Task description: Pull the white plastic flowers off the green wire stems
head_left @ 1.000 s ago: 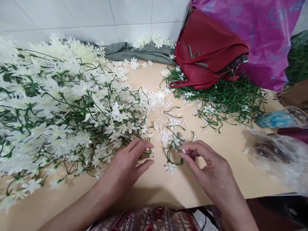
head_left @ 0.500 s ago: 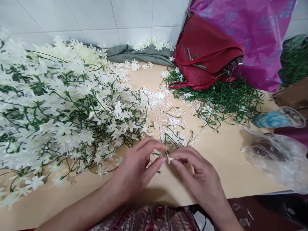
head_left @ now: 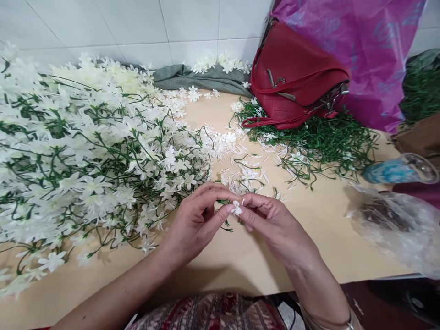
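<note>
A small white artificial flower (head_left: 236, 208) is pinched between the fingertips of both my hands, just above the table. My left hand (head_left: 202, 217) has thumb and forefinger closed on its left side. From the right, the thumb and forefinger of my right hand (head_left: 270, 217) press on the same flower. A bit of green stem (head_left: 226, 228) shows below my left fingers; most of it is hidden. Beyond my hands, loose white petals and thin white pieces (head_left: 237, 151) lie scattered with a few green stems.
A large heap of white artificial flowers (head_left: 103, 151) covers the left of the table. A red handbag (head_left: 299, 78) rests on green stems (head_left: 330, 142) at the back right. Nearby are a purple bag (head_left: 364, 59), a plastic cup (head_left: 395, 170) and a clear plastic bag (head_left: 405, 229).
Both hands have risen slightly away from me and drawn closer together. The flower's petals now face up between the fingertips, and my right thumb has moved onto it.
</note>
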Tool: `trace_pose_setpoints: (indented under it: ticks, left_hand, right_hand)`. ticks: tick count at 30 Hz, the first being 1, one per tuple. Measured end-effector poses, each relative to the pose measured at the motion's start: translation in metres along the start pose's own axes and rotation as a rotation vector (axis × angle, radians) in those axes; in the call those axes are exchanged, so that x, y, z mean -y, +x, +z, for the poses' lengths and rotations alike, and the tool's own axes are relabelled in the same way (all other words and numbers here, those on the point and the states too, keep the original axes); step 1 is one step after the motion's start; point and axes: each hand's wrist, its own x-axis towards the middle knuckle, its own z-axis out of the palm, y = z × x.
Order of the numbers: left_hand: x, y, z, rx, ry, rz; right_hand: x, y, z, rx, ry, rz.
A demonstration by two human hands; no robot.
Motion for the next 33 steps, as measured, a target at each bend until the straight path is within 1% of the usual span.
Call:
trace_pose_setpoints:
  ticks: [4,6,8,10,13,15,17,21,25,28,33]
  left_hand:
    - [-0.004,0.004,-0.004,0.034,-0.068,-0.043]
    - [-0.004,0.004,-0.005,0.008,-0.077,-0.034]
    - [-0.004,0.004,-0.005,-0.042,-0.073,-0.058]
    - [-0.003,0.003,-0.003,-0.109,-0.092,-0.139]
    - [-0.003,0.005,0.000,-0.221,-0.195,-0.282]
    - [-0.004,0.007,0.002,-0.256,-0.304,-0.343]
    - [-0.006,0.010,0.006,-0.275,-0.430,-0.363]
    - [-0.011,0.012,0.013,-0.308,-0.615,-0.391]
    - [-0.015,0.010,0.018,-0.257,-0.697,-0.424]
    - [-0.017,0.010,0.020,-0.222,-0.746,-0.433]
    - [-0.018,0.013,0.024,-0.225,-0.789,-0.433]
  right_hand:
    - [0.007,0.006,-0.002,0.016,-0.092,-0.026]
    - [0.009,0.008,-0.002,0.032,-0.100,-0.045]
    - [0.009,0.009,-0.002,0.034,-0.089,-0.062]
    - [0.007,0.009,-0.003,-0.028,-0.058,-0.079]
    - [0.003,0.008,-0.003,-0.191,0.045,-0.153]
    - [0.000,0.005,0.000,-0.264,0.097,-0.219]
    - [-0.002,0.001,0.007,-0.315,0.087,-0.299]
    - [-0.006,-0.010,0.025,-0.462,-0.068,-0.494]
    - [-0.012,-0.013,0.033,-0.567,-0.204,-0.651]
    - [-0.017,-0.009,0.031,-0.608,-0.308,-0.705]
    - [-0.021,-0.006,0.027,-0.640,-0.506,-0.758]
